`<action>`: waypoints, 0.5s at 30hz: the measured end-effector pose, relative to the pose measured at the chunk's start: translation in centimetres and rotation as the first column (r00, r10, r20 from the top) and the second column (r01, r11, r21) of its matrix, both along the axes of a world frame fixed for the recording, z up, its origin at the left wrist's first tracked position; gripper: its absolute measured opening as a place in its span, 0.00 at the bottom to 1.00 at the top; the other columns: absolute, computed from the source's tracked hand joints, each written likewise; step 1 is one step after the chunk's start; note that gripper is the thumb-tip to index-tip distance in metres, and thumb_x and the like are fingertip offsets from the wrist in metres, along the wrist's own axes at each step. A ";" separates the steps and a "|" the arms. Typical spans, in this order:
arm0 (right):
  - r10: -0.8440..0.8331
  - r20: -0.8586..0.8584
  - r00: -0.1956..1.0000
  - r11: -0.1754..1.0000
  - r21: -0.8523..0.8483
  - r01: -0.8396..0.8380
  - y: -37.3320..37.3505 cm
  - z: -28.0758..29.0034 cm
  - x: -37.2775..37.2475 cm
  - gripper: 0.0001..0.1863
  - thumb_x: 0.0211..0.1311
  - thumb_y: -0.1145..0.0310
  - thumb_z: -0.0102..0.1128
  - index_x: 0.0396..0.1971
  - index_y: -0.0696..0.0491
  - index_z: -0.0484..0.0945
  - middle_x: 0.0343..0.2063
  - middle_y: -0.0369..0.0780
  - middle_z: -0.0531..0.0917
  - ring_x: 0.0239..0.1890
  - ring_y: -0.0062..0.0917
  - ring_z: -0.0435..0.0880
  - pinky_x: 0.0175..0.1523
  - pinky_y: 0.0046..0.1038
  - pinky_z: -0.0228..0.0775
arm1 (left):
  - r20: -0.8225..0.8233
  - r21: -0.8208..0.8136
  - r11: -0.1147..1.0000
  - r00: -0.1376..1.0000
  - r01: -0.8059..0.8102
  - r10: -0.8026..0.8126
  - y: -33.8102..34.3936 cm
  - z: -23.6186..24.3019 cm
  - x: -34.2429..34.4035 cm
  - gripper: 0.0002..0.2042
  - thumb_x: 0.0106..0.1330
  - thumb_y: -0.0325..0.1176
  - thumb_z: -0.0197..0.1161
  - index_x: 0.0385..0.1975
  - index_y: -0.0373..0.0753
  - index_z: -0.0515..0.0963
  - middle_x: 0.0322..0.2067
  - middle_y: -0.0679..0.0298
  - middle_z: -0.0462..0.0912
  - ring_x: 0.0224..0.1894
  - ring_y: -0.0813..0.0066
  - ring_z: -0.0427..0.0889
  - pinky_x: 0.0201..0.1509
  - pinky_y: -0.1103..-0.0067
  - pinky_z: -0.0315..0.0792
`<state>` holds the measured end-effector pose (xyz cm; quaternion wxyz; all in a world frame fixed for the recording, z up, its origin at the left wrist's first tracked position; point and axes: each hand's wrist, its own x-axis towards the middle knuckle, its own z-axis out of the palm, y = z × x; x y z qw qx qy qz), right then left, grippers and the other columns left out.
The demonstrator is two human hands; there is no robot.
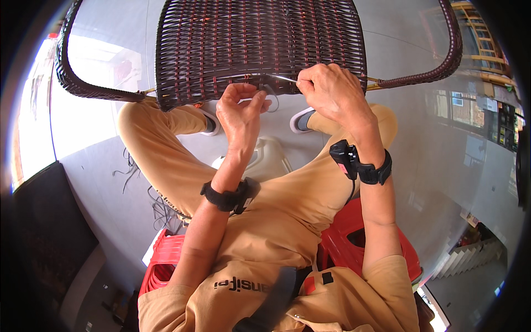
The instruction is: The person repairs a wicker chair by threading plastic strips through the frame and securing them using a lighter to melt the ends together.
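Observation:
A dark brown and reddish woven wicker chair panel lies in front of me, its near edge just beyond my hands. My right hand is closed round a tool with a thin metal shaft. The shaft points left into the weave along the near edge; its handle is hidden in my fist, so its exact kind does not show. Close to that edge, my left hand is closed, thumb and fingers pinched together. A thin curved greyish strand loops beside those fingertips, and seems held by them.
Curved wicker-wrapped arms flank the panel. My knees are spread below it, with a pale rounded object on the floor between them. Loose dark strands lie on the floor at left. I sit on a red plastic stool.

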<state>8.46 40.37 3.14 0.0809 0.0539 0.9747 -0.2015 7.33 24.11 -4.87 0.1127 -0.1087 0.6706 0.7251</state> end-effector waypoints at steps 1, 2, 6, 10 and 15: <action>0.018 0.007 1.000 1.000 -0.001 -0.018 0.3 -0.1 -0.1 0.09 0.51 0.69 0.49 0.19 0.56 0.76 0.16 0.48 0.75 0.20 0.44 0.74 0.30 0.38 0.66 | -0.004 -0.008 1.000 1.000 -0.006 0.006 0.1 0.1 0.0 0.06 0.54 0.20 0.62 0.29 0.27 0.72 0.23 0.58 0.80 0.23 0.76 0.81 0.26 0.85 0.75; 0.019 0.008 1.000 1.000 -0.003 -0.019 0.6 -0.2 -0.3 0.09 0.51 0.69 0.49 0.19 0.56 0.76 0.16 0.48 0.75 0.20 0.44 0.74 0.30 0.38 0.66 | -0.003 -0.010 1.000 1.000 -0.007 0.007 0.0 0.2 0.0 0.06 0.54 0.20 0.62 0.29 0.27 0.72 0.23 0.58 0.80 0.23 0.76 0.81 0.26 0.85 0.75; 0.060 0.056 0.997 0.997 -0.045 -0.057 1.1 -0.6 -1.1 0.09 0.50 0.69 0.48 0.17 0.58 0.74 0.15 0.47 0.73 0.20 0.41 0.73 0.31 0.36 0.66 | 0.014 0.005 1.000 1.000 -0.016 0.016 -0.2 0.1 0.0 0.05 0.54 0.20 0.62 0.27 0.27 0.72 0.22 0.60 0.79 0.23 0.77 0.81 0.26 0.85 0.75; 0.068 0.079 0.995 0.988 -0.146 -0.056 2.0 -1.8 -1.9 0.11 0.50 0.68 0.48 0.15 0.57 0.73 0.11 0.41 0.73 0.16 0.31 0.73 0.27 0.32 0.66 | -0.015 0.081 0.996 0.999 -0.038 0.040 0.0 -0.5 0.0 0.04 0.54 0.18 0.61 0.25 0.29 0.71 0.21 0.63 0.78 0.21 0.79 0.79 0.24 0.85 0.74; 0.132 0.381 0.915 0.916 -0.400 0.035 3.4 -1.9 -3.3 0.13 0.52 0.64 0.49 0.14 0.56 0.72 0.09 0.35 0.69 0.12 0.18 0.67 0.18 0.23 0.60 | -0.048 0.063 0.997 0.998 -0.049 0.052 0.4 -1.0 -0.3 0.06 0.55 0.18 0.61 0.25 0.32 0.70 0.21 0.62 0.77 0.19 0.78 0.79 0.22 0.84 0.75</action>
